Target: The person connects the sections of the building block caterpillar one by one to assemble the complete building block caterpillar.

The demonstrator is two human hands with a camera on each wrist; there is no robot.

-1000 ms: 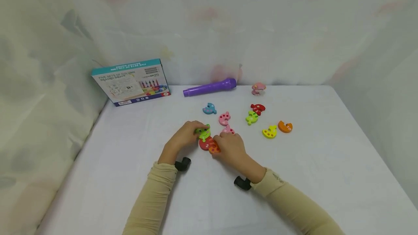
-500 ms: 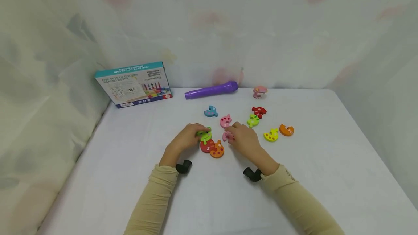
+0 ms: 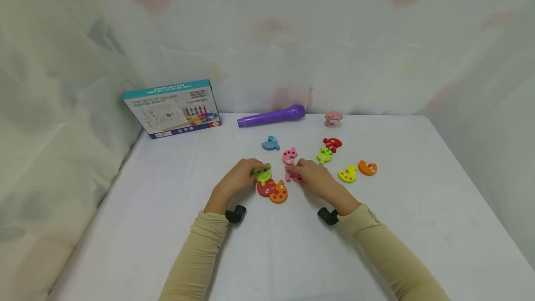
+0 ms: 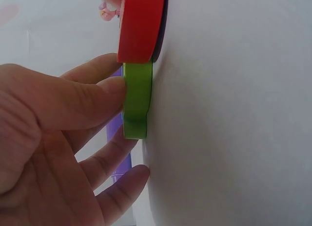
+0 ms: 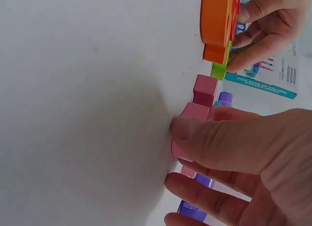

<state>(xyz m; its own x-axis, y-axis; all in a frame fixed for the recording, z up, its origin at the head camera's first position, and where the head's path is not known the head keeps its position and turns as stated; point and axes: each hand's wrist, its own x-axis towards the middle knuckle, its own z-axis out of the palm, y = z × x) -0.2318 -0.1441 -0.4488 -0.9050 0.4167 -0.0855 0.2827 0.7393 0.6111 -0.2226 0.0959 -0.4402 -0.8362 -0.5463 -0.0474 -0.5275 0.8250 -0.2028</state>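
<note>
My left hand (image 3: 239, 178) holds a green smiling-face puzzle piece (image 3: 264, 174) on the white table, its thumb against the near edge in the left wrist view. Joined below that face are a red piece (image 3: 265, 190) marked 2 and an orange dotted piece (image 3: 278, 193) marked 3. To their right, my right hand (image 3: 319, 181) pinches a pink puzzle piece (image 5: 193, 112) between thumb and fingers, low at the tabletop. Its fingers cover much of that piece in the head view. Another pink dotted piece (image 3: 288, 155) lies just beyond these fingertips.
Farther back lie a blue piece (image 3: 270, 143), a light green piece (image 3: 323, 155) and a red piece (image 3: 333, 144). A yellow piece (image 3: 347, 175) and an orange piece (image 3: 368, 168) are at right. Along the back stand a box (image 3: 173, 113), a purple toy microphone (image 3: 271, 116) and a pink figurine (image 3: 333, 119).
My right hand has left the orange piece, which now shows fully beside the red one, and moved right to the pink piece. The left hand stays at the green face.
</note>
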